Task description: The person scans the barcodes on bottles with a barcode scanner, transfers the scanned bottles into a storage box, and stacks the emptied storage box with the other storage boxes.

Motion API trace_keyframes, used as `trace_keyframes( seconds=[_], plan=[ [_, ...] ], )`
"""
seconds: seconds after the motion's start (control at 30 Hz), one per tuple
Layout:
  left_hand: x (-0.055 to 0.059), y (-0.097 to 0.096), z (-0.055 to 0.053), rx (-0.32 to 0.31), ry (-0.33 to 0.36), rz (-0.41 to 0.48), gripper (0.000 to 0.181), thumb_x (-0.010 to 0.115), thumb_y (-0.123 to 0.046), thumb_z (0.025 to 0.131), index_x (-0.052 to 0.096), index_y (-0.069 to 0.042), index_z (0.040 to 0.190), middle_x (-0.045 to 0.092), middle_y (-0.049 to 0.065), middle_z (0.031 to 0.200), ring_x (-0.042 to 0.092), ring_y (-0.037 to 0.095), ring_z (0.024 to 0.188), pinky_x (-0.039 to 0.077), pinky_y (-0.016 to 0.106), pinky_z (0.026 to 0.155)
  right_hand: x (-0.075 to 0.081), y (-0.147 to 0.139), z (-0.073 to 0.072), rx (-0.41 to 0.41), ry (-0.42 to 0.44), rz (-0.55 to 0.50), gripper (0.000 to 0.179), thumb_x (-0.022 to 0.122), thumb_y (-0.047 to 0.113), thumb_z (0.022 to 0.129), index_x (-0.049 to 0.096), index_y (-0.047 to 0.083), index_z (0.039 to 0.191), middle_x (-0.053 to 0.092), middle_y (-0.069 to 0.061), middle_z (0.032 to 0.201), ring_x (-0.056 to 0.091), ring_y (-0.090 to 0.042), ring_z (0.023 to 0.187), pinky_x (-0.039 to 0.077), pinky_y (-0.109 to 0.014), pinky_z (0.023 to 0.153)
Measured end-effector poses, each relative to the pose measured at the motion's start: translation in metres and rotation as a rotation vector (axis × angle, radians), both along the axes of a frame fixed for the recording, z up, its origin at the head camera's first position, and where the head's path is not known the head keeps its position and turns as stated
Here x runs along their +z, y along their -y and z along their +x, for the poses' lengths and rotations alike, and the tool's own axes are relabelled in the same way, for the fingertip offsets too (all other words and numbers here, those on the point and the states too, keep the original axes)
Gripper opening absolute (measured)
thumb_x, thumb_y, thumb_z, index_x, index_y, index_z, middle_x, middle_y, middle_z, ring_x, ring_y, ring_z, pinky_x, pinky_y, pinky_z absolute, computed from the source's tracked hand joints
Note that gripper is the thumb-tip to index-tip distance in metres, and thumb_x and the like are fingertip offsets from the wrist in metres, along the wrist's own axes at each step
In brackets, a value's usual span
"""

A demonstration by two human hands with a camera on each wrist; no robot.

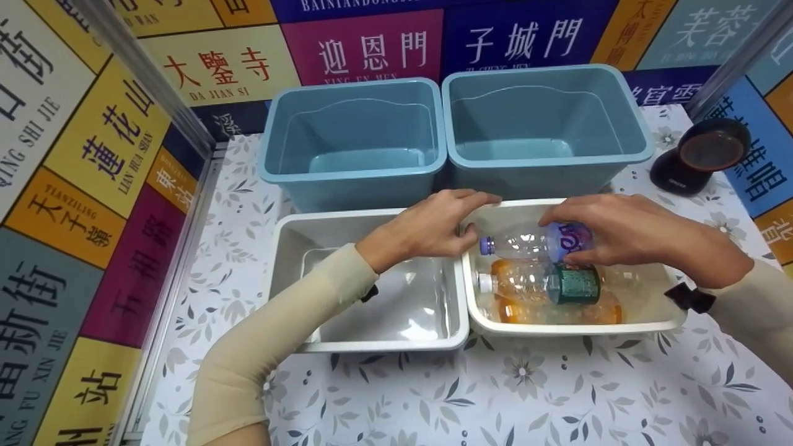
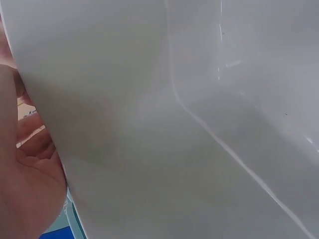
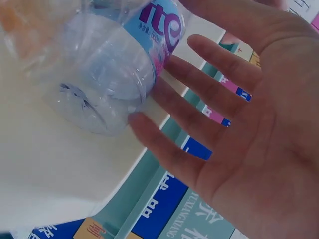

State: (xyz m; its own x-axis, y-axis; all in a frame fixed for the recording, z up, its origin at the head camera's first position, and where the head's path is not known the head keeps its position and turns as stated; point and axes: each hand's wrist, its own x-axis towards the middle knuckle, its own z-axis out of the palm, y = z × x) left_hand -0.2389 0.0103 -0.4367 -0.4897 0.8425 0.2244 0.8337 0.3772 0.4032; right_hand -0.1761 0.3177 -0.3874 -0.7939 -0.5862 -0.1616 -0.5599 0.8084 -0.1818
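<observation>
Inside the cream bin (image 1: 644, 313) at the front right, my right hand (image 1: 626, 232) pinches a clear plastic bottle with a purple cap and blue-purple label (image 1: 526, 244). In the right wrist view, the fingers of that right hand (image 3: 239, 109) reach along the far side of the bottle (image 3: 119, 64). Nearer me lies a green-labelled bottle (image 1: 526, 285) with a white cap, over an orange-tinted bottle (image 1: 604, 311). My left hand (image 1: 427, 226) hovers loosely bent over the adjoining bin rims, holding nothing. Its fingertips lie near the cream bin's far left corner.
A grey bin (image 1: 378, 344) adjoins the cream one on the left. Two blue-green bins, left (image 1: 359, 186) and right (image 1: 545, 176), stand behind them. At the right stands a black device (image 1: 687, 167). Lettered panels (image 1: 372, 52) border the flower-patterned table (image 1: 495, 384).
</observation>
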Motion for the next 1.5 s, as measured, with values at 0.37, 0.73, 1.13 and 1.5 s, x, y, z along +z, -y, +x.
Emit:
trace_keyframes(
  seconds=[0.37, 0.73, 1.13, 1.5],
  plan=[
    [0.001, -0.001, -0.002, -0.017, -0.012, 0.008, 0.059, 0.052, -0.015, 0.084, 0.055, -0.012, 0.143, 0.063, 0.005, 0.136, 0.061, 0.011, 0.102, 0.052, 0.025, 0.091, -0.001, 0.007, -0.001, 0.043, -0.038, 0.050, 0.064, 0.088, 0.033, 0.073, 0.063, 0.026, 0.131, 0.067, -0.001, 0.128, 0.062, -0.024, 0.107, 0.055, -0.046, 0.080],
    [0.001, -0.001, 0.000, -0.011, 0.007, -0.003, 0.059, 0.053, -0.016, 0.085, 0.054, -0.011, 0.144, 0.063, 0.006, 0.137, 0.061, 0.011, 0.101, 0.052, 0.022, 0.088, -0.008, 0.016, 0.005, 0.068, -0.147, 0.145, 0.080, 0.092, 0.038, 0.066, 0.057, 0.024, 0.137, 0.060, -0.005, 0.138, 0.060, -0.031, 0.109, 0.055, -0.045, 0.066],
    [-0.002, -0.002, -0.001, -0.014, 0.003, 0.008, 0.057, 0.054, -0.016, 0.085, 0.055, -0.012, 0.142, 0.064, 0.005, 0.134, 0.062, 0.011, 0.102, 0.053, 0.024, 0.088, -0.010, 0.014, 0.007, 0.065, -0.144, 0.152, 0.079, 0.090, 0.033, 0.067, 0.057, 0.023, 0.138, 0.059, -0.006, 0.136, 0.059, -0.032, 0.111, 0.055, -0.046, 0.068],
    [-0.002, -0.001, -0.001, -0.014, 0.007, 0.012, 0.056, 0.053, -0.016, 0.086, 0.055, -0.012, 0.142, 0.064, 0.004, 0.135, 0.061, 0.009, 0.101, 0.052, 0.023, 0.089, 0.004, 0.009, 0.012, 0.091, -0.192, 0.119, 0.080, 0.089, 0.038, 0.070, 0.055, 0.022, 0.140, 0.060, -0.004, 0.126, 0.059, -0.024, 0.103, 0.053, -0.038, 0.064]
  ],
)
